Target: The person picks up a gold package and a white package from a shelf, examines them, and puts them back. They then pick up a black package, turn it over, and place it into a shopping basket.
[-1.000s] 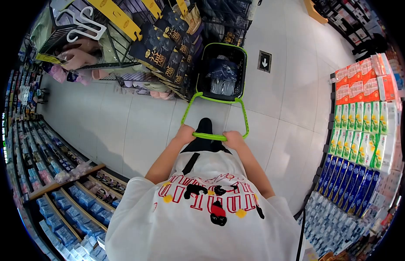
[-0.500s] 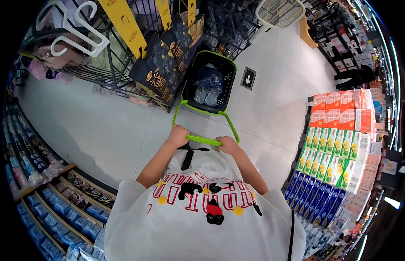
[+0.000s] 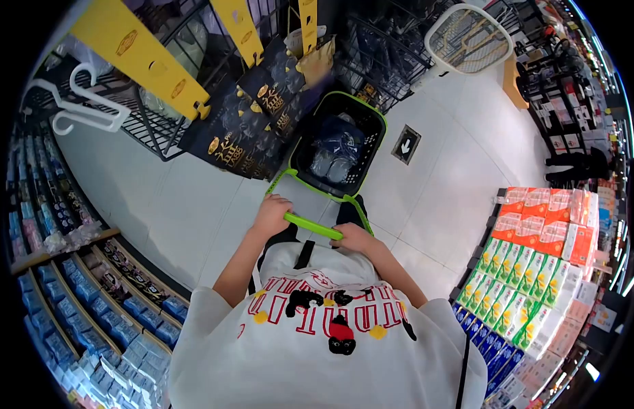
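Observation:
Both my hands hold the green handle [image 3: 313,225] of a shopping basket in front of my body. My left hand [image 3: 272,215] wraps round the handle's left end. At the right end, my right hand [image 3: 353,238] has its fingers closed over the grip. Beyond the hands is the black shopping basket [image 3: 377,146] with a green rim, tilted a little in this view. Inside it lie dark blue packaged goods [image 3: 343,140] and paler clear-wrapped items [image 3: 330,167].
Wire racks with dark printed bags [image 3: 228,140], yellow hanging strips [image 3: 150,58] and a white hanger [image 3: 92,105] crowd the left. Stacked tissue packs [image 3: 524,262] stand at right. An arrow sign [image 3: 405,145] marks the tiled floor. Shelves of blue packs [image 3: 92,293] line the lower left.
I have moved forward and turned slightly, so the racks and hanger shift left and the tissue stack sits lower. Both hands keep hold of the basket handle, which slants more now.

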### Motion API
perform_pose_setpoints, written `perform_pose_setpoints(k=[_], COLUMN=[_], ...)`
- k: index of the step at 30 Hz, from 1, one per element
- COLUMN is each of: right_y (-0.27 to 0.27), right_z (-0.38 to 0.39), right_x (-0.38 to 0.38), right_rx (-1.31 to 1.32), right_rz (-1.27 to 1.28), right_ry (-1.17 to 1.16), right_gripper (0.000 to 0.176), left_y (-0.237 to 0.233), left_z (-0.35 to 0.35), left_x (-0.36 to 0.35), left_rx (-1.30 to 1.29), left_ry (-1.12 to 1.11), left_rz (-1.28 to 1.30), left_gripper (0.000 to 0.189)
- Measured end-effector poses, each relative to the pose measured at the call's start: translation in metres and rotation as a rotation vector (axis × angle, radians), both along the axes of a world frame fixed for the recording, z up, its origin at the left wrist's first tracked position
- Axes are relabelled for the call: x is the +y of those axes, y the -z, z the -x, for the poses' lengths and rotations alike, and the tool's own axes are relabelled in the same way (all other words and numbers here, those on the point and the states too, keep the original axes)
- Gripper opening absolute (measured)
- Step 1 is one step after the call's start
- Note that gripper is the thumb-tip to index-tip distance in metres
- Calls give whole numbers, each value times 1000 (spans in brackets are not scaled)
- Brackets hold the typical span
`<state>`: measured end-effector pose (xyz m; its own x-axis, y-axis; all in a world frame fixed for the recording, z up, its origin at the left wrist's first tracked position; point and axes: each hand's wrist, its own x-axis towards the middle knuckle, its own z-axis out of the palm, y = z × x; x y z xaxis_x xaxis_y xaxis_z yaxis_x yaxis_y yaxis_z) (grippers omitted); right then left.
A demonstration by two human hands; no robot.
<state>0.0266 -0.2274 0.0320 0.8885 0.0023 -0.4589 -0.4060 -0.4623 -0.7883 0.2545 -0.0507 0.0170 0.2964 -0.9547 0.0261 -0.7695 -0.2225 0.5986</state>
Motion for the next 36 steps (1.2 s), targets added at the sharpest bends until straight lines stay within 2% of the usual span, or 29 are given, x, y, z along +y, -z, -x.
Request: perform_pose_setpoints(k=[3, 5, 6, 8, 9, 11, 13, 15, 17, 19, 20, 21, 23, 24, 25, 27, 29, 31, 33, 35, 36], right_y=[5, 0, -16, -14, -12, -5, -1, 0, 4, -10, -10, -13, -37, -54, -73, -100, -150, -205, -256, -300, -320], right_z=[-2, -4, -8, -13, -14, -24, -28, -38, -46, -53, -55, -59, -73, -81, -91, -108, -128, -139, -142, -137, -133], right_x=[-49, -85, -101, -119, -123, -124, -115, -101, -85, -72, -70, -75, -96, -108, -116, -132, -146, -156, -166, -181, -189], right_rx=[-103, -371, -155, -218, -262, -213, -169, -272, -331, -268, -273, -258, -384, -378, -313, -429, -516, -616, -847, -1044, -1099], right_rz=[-4, -107, -134, -166, -189, -256, -310, -220, -130, -72, 25, 32, 191, 85, 127, 71, -15, -63, -116, -295, -470], right_ry=[-53, -26, -141, -209, -246, -322, -392, -486, -547, -512, -568, -587, -1015, -1009, -1019, -939, -867, -801, -709, -642, -624], right_gripper=[30, 33, 43, 38, 33, 31, 30, 29, 31, 31, 30, 30, 27, 27, 25, 23, 18, 15, 14, 16, 18], left_y=[-15, -32, -33, -31, -28, -21, -8, 26, -3, -12, -14, -9, 4, 2, -8, -10, 4, 47, 67, 94, 110], left_z=[7, 18, 22, 27, 32, 47, 77, 102, 138, 169, 180, 184, 189, 187, 179, 167, 165, 178, 194, 216, 228], left_x=[-44, -77, -82, -89, -90, -86, -73, -63, -82, -104, -107, -104, -93, -94, -93, -73, -47, -4, 27, 50, 66], left_rx=[-19, -144, -156, -232, -238, -424, -343, 856, 1393, 1295, 1121, 1139, 990, 1012, 1063, 1108, 944, 793, 801, 684, 692], left_ry=[-140, -352, -382, -530, -567, -926, -1063, -1601, -1353, -1473, -1502, -1516, -1525, -1527, -1560, -1601, -1798, -1914, -1947, -2029, -2056], left_rz=[-7, 76, 60, 103, 88, 97, 38, 454, 726, 745, 568, 580, 456, 470, 531, 598, 531, 414, 368, 236, 65], left_gripper=[10, 11, 11, 23, 23, 49, 55, 48, 54, 46, 38, 38, 32, 32, 31, 30, 29, 30, 30, 31, 31])
